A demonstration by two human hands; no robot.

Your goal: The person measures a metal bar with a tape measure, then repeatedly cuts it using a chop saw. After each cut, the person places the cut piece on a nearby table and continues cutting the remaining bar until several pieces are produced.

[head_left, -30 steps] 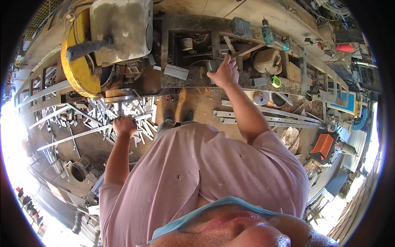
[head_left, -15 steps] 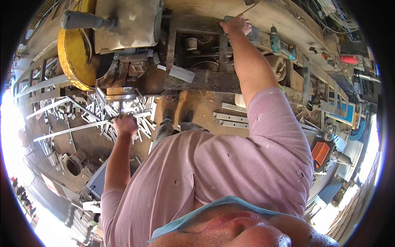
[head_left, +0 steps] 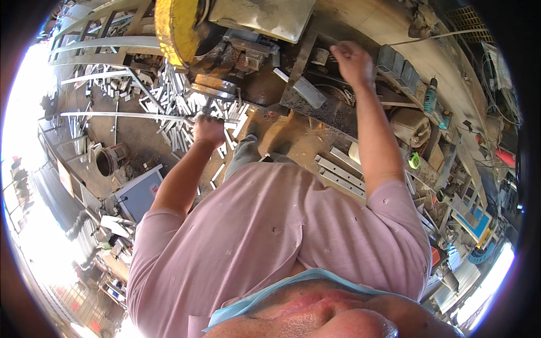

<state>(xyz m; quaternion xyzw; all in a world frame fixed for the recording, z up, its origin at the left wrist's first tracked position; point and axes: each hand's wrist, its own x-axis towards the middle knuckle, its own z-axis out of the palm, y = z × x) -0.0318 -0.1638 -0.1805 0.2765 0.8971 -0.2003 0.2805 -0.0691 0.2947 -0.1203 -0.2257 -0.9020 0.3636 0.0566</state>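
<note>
My left hand (head_left: 208,130) is closed in a fist around the handle at the end of a screw clamp (head_left: 214,87) on the front of a cut-off saw. A long thin pale bar (head_left: 124,115) runs leftward from beside this fist; the grip itself is partly hidden. My right hand (head_left: 355,61) hangs above the dark metal bench frame, fingers curled together. Whatever it may hold is too small to make out. Next to it, on the bench, stand grey blocks (head_left: 397,65). The saw has a yellow guard (head_left: 176,31).
A short metal offcut (head_left: 309,92) lies on the bench. To the right are a teal drill (head_left: 430,97), a plastic can (head_left: 410,125) and a tape measure (head_left: 415,160). Cut metal pieces (head_left: 177,107) heap on the floor, with square tubes (head_left: 341,174) and a bucket (head_left: 111,159).
My right hand has drawn back from the grey blocks at the rear of the bench toward me. My left fist stays at the clamp. The whole view has turned and shifted.
</note>
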